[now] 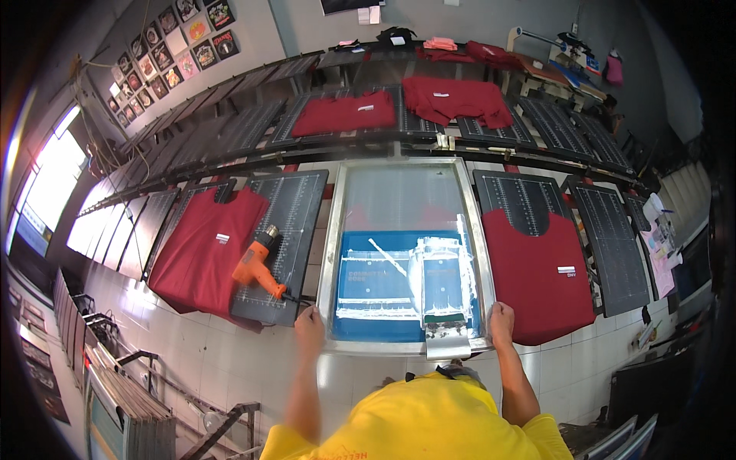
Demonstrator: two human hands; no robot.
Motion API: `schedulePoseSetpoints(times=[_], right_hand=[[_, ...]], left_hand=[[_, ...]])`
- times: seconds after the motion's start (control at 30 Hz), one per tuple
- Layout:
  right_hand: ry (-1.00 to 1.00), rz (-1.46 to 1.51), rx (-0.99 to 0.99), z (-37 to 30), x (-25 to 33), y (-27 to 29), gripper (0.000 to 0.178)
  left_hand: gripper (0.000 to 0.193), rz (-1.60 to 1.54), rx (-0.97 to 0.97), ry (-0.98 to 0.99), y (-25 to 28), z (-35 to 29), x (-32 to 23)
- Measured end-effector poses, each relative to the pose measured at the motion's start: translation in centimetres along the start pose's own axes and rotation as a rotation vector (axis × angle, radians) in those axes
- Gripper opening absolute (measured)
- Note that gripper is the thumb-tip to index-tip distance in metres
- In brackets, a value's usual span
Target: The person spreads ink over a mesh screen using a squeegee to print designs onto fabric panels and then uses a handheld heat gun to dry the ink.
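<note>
A screen printing frame with a metal rim lies in front of me, its mesh blue in the nearer half and streaked with white ink. My left hand is closed on the rim near its left front corner. On the opposite side, my right hand grips the rim near the right front corner. A squeegee with a metal holder rests on the mesh by the front edge, between my hands. Left of the frame, an orange heat gun lies partly on a dark red shirt and partly on a black board.
Another dark red shirt with a small white print covers a board to the right. Two more red shirts lie on the farther row. A heat press stands at the back right. Stacked frames lean at lower left.
</note>
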State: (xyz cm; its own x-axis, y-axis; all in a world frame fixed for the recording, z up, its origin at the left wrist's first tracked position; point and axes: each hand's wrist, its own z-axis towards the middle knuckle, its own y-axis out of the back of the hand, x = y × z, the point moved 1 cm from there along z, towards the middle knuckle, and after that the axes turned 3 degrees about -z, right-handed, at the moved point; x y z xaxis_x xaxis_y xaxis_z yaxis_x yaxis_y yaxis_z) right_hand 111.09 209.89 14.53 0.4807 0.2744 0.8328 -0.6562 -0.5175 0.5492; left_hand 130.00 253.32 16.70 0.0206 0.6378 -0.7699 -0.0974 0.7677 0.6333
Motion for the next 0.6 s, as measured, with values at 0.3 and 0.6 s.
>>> schedulePoseSetpoints(times=[0.3,0.6], right_hand=[[-0.008,-0.040,-0.019,-0.1,0.1,-1.7,0.030],[0.016,-0.142,-0.061,-0.1,-1.6,-3.4,0.031]], left_hand=[[0.029,0.049,0.020,-0.019,-0.5,2.7,1.3],[0.027,0.060,0.110,-0.004,0.3,4.2,2.1]])
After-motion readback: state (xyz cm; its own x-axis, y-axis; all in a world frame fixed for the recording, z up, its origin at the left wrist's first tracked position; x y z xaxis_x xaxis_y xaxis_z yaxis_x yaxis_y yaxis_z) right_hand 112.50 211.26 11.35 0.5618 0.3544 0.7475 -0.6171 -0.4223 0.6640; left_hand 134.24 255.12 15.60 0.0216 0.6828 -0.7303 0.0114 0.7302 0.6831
